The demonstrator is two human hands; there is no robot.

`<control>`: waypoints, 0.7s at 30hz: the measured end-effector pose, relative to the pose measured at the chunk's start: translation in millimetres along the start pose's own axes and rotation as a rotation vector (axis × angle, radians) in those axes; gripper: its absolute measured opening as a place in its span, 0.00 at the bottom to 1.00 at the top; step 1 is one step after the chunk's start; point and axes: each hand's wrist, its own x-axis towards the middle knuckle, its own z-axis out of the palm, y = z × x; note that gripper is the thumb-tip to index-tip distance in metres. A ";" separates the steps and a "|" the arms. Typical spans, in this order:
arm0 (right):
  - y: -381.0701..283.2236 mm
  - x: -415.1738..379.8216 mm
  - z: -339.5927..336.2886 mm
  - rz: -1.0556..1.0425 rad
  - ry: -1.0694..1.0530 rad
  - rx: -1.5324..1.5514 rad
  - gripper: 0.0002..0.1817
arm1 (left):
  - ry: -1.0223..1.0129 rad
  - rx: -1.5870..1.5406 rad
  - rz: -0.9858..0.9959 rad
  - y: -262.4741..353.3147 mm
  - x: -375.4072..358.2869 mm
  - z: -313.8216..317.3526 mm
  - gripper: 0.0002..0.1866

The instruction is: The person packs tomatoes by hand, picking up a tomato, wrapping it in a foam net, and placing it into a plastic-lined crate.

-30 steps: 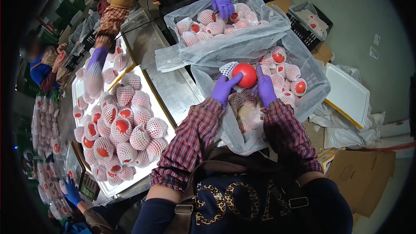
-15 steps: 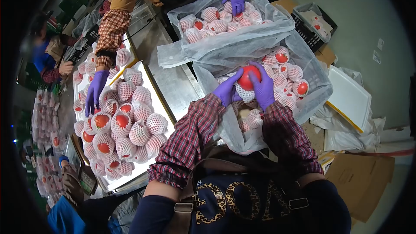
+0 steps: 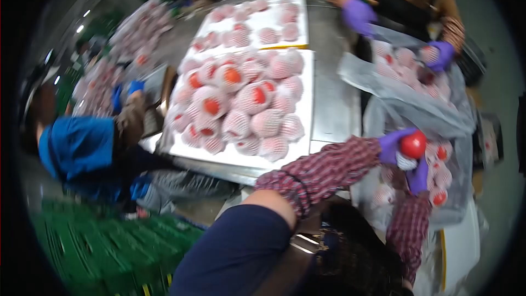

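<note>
A smooth, round red fruit [image 3: 413,144] is held above a lined crate at the right of the head view. A white foam net [image 3: 406,162] is bunched at its lower side. My left hand [image 3: 389,148], in a purple glove, is closed around the fruit's left side. From below, my right hand [image 3: 418,176], also purple-gloved, grips the fruit's lower right side; motion blur softens its fingers. Under my hands, several net-wrapped fruits [image 3: 439,176] lie in the crate's translucent plastic liner [image 3: 457,203].
A white tray [image 3: 300,145] piled with netted fruits stands on the metal table [image 3: 334,98]. Across from me, a co-worker's gloved hand [image 3: 441,56] is at another lined crate. Someone in blue [image 3: 76,142] is at the left, near green crates [image 3: 109,241].
My view has swung left, so the crate and my hands now appear farther right. The fruit stays in my hands. The co-worker's one hand has lifted away from the tray.
</note>
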 end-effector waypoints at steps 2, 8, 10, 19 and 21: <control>-3.3 -2.0 15.8 0.178 -0.057 0.224 0.20 | -0.034 0.006 -0.007 1.5 1.0 -7.7 0.27; -7.4 -7.4 12.9 -0.057 -0.056 -0.367 0.23 | -0.068 0.083 0.004 -3.0 -3.9 -2.4 0.29; -5.2 -6.1 7.7 -0.125 -0.084 -0.542 0.23 | -0.063 0.050 -0.009 -1.5 -7.8 -1.4 0.28; -37.3 -24.3 50.2 -0.373 0.395 -0.824 0.14 | 0.590 1.222 0.530 -9.1 13.3 -25.5 0.38; -41.2 -25.2 56.6 -0.433 0.416 -0.668 0.15 | 0.409 0.876 0.700 -0.4 16.4 -22.6 0.37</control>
